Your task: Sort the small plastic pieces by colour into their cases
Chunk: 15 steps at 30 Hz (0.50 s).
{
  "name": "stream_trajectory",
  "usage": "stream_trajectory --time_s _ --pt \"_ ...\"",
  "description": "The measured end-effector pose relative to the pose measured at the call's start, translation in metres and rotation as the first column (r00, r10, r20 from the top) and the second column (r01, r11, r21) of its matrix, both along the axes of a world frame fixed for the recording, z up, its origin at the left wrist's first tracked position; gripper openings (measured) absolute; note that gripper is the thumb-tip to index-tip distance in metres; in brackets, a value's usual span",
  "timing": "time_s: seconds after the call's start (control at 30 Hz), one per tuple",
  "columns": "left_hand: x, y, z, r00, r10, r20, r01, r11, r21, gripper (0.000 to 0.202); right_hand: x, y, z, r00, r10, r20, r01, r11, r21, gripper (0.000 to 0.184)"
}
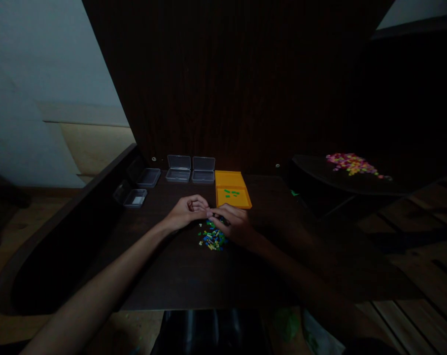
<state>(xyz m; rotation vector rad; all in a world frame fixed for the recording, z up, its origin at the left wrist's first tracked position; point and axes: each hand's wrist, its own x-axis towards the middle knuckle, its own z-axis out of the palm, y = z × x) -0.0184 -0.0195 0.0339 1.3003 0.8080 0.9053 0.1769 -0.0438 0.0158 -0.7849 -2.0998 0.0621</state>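
Observation:
My left hand (188, 211) and my right hand (233, 223) meet at the fingertips over the dark table. Both have their fingers closed in a pinch, and whatever sits between them is too small and dim to make out. Just below and partly under my right hand lies a loose pile of tiny building bricks (214, 240) in green, blue, yellow and white. Behind my right hand stands an open yellow box (228, 177), its lid tilted back. Several green bricks (231, 193) lie inside it.
Two open clear plastic boxes, one left (178, 176) and one right (203, 176), stand at the table's back. Further left are another clear box (149, 177) and one holding something white (137, 199). Colourful beads (352, 164) lie on a side shelf. A raised side panel (68, 222) borders the left.

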Motion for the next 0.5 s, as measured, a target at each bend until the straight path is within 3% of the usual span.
stream_trajectory --time_s 0.27,0.37,0.5 --pt "0.006 0.004 -0.001 0.995 0.055 0.082 -0.051 0.997 -0.058 0.042 0.006 0.008 0.008 0.998 -0.007 -0.06 0.003 0.998 -0.06 0.022" --pt "0.006 0.011 -0.002 0.991 0.112 0.075 -0.11 0.994 -0.03 0.045 0.024 0.024 0.01 0.986 -0.128 -0.108 0.115 0.987 -0.115 0.022" --pt "0.009 0.028 -0.006 0.983 0.182 0.029 -0.184 0.981 0.06 0.041 0.063 0.053 0.004 0.934 -0.333 -0.126 0.304 0.93 -0.207 0.02"
